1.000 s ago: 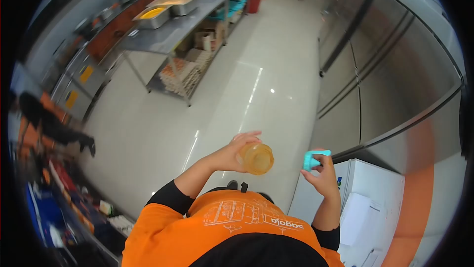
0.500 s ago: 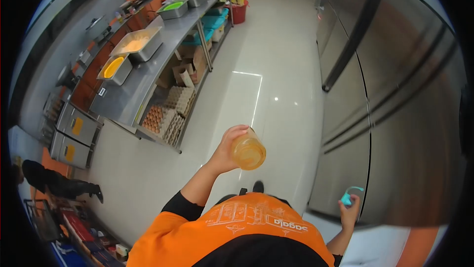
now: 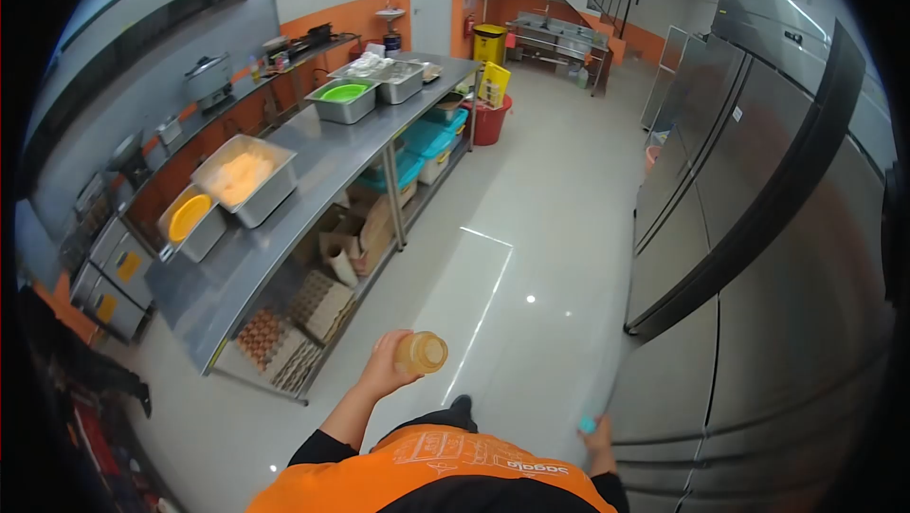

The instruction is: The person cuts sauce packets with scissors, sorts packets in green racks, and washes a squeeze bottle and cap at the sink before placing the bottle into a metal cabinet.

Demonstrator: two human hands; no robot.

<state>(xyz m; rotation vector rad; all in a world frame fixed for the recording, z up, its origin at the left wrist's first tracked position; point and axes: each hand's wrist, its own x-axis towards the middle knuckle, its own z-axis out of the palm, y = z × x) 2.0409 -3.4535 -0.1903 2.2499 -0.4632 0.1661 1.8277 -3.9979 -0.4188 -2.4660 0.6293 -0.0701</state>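
My left hand [image 3: 385, 366] is wrapped round a clear jar [image 3: 422, 353] that looks amber, held above the floor in front of my body. The jar is tilted, its round end facing me; whether the amber is its contents or its colour I cannot tell. Low on the right, my right hand [image 3: 597, 439] grips a small teal piece [image 3: 588, 425], possibly a cap, beside the steel refrigerator [image 3: 669, 375]. Part of that piece is hidden by my fingers.
To the left runs a long steel table [image 3: 313, 178] with a pan of shredded orange food [image 3: 241, 174] and a green bowl [image 3: 342, 93]. Its lower shelf carries egg trays [image 3: 318, 304] and cartons. A person's dark-clothed leg [image 3: 90, 361] shows at far left. A red bin [image 3: 488, 122] stands ahead.
My view has lifted and turned, showing more of the room ahead. The jar stays in my left hand, now lower and further left in view. My right hand has come nearer my body with the teal piece.
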